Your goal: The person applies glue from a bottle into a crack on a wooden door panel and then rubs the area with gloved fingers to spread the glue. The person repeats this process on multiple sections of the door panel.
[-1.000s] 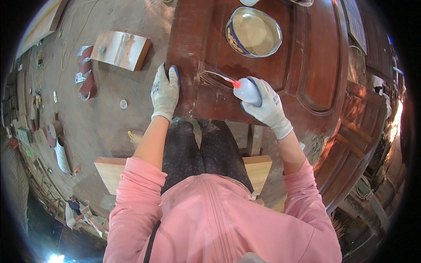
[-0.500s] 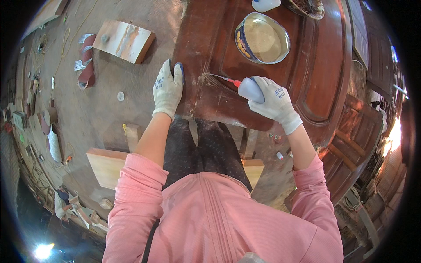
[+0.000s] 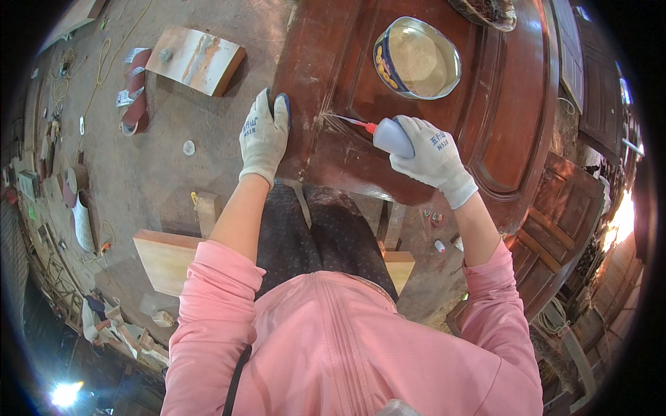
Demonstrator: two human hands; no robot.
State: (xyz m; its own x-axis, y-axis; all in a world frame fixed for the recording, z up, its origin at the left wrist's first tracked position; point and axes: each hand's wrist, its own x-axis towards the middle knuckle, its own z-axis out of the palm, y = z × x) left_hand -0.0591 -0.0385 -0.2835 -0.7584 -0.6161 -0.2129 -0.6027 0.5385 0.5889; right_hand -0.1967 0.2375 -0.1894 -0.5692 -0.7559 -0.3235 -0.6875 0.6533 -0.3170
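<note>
A reddish-brown panelled wooden door (image 3: 361, 163) lies flat in front of me. My right hand (image 3: 433, 156), in a white work glove, is closed around a translucent squeeze bottle (image 3: 394, 139) with a red collar and a long thin nozzle. The bottle is tilted, its tip pointing left to a pale, scuffed joint (image 3: 326, 114) in the door's frame. I cannot tell whether the tip touches the wood. Along the door's left edge rests my gloved left hand (image 3: 266, 139), fingers stretched out and thumb apart, with nothing held.
A tin (image 3: 418, 59) of pale powder stands on the door, with a dark basket-like container (image 3: 489, 10) beyond. Left on the floor are a wooden block (image 3: 196, 60) and a strip of sandpaper (image 3: 135, 90). A pale board (image 3: 165, 260) lies beneath me.
The whole view has shifted slightly. A white object at the top edge has gone out of sight. Both hands keep nearly the same place, and the bottle is still at the joint.
</note>
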